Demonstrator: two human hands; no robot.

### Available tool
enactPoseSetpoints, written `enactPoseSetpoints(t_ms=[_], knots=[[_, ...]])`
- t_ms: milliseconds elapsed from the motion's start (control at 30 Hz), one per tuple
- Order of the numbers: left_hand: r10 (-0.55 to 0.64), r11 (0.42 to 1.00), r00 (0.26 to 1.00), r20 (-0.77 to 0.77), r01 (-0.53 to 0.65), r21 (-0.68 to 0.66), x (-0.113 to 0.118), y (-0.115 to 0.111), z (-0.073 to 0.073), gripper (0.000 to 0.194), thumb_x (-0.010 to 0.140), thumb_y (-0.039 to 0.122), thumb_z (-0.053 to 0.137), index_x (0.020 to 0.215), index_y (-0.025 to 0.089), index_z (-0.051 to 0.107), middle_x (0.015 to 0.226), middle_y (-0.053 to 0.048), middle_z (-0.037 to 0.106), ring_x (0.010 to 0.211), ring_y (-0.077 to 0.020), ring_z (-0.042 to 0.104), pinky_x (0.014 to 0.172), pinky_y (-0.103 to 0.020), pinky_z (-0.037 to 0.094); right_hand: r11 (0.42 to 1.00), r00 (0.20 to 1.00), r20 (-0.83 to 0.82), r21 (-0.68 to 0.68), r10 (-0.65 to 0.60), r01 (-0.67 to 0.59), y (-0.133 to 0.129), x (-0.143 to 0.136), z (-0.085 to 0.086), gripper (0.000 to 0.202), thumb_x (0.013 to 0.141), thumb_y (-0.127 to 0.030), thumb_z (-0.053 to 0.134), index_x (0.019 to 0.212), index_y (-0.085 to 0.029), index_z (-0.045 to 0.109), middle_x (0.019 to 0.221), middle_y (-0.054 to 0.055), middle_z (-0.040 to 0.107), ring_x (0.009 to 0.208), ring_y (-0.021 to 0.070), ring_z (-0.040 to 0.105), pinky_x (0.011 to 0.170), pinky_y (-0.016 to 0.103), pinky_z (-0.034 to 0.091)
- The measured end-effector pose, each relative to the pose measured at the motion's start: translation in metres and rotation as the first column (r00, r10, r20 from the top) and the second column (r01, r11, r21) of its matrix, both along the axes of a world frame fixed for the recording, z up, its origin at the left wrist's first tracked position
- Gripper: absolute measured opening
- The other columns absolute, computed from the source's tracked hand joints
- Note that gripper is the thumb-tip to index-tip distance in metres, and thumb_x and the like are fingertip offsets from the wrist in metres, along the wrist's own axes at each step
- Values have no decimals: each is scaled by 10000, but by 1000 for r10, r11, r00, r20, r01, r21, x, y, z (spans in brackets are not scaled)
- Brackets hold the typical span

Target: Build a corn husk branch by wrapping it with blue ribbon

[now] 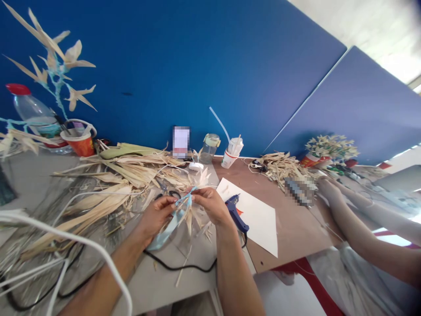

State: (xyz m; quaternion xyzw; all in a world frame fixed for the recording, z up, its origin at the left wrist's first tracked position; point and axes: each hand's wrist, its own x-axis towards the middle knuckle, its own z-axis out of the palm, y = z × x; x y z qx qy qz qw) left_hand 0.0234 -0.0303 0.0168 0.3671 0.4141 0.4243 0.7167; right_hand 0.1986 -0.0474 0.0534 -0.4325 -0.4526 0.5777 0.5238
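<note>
Left hand (160, 215) and right hand (210, 202) both pinched on a thin stem wrapped in light-blue tape (183, 199), held between them over the grey surface (164, 285). Pale-blue flat ribbon (167, 232) hangs just beside left hand. Blue glue gun with orange trigger (237, 214) on white paper sheet (261, 226), right of right hand. Beige dried husk strips (108, 199) piled left. Co-worker's bare forearm (351, 219) far right.

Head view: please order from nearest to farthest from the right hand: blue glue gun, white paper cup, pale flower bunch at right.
1. Blue glue gun, just right of the right hand.
2. White paper cup, ahead, near the wall.
3. Pale flower bunch, far right.
</note>
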Motion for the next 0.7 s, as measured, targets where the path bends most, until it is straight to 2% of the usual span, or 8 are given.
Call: enactPoseSetpoints(t_ms=[167, 300, 467, 567, 633, 700], knots=[[2, 989, 994, -113, 15, 146, 1, -4, 4, 256, 582, 341, 816, 758, 180, 723, 707, -8, 692, 655, -140, 590, 615, -241, 446, 1000, 999, -31, 6, -28, 28, 5, 1, -7, 233, 580, -356, 833, 720, -187, 756, 652, -10, 684, 644, 146, 590, 710, 280, 435], [62, 949, 978, -198, 4, 315, 1, -2, -4, 191, 635, 342, 746, 753, 193, 732, 717, -12, 685, 700, -172, 595, 643, -265, 456, 998, 998, -44, -29, -50, 48, 9, 0, -12, 242, 551, -359, 847, 651, -172, 731, 630, 1, 671, 612, 135, 570, 647, 267, 419], [137, 895, 939, -314, 18, 446, 1, -3, -10, 164, 679, 305, 662, 775, 208, 752, 721, -13, 683, 686, -173, 583, 647, -266, 447, 995, 992, -110, -88, -64, 54, 8, -2, -12, 211, 533, -301, 841, 628, -165, 709, 586, -5, 648, 541, 104, 523, 571, 241, 391], [148, 899, 933, -328, 11, 438, 2, -4, -8, 139, 665, 288, 669, 746, 207, 749, 706, -13, 683, 688, -174, 581, 659, -266, 445, 994, 988, -117, -63, -99, 92, 8, -3, -14, 191, 522, -263, 838, 606, -167, 696, 602, -3, 655, 559, 109, 527, 577, 245, 394], [112, 932, 949, -294, 2, 362, 2, -4, -7, 143, 643, 288, 702, 750, 203, 746, 695, -9, 680, 653, -162, 569, 619, -255, 435, 992, 988, -98, -50, -121, 116, 8, -3, -15, 197, 542, -277, 841, 619, -167, 697, 598, -9, 642, 563, 108, 525, 596, 249, 403], [53, 970, 980, -193, -4, 244, 2, -3, -7, 173, 613, 290, 749, 757, 196, 735, 678, 3, 672, 605, -139, 552, 577, -238, 421, 995, 992, -86, -57, -90, 85, 8, -4, -15, 236, 566, -329, 849, 645, -165, 699, 610, -11, 635, 575, 108, 535, 623, 251, 420]])
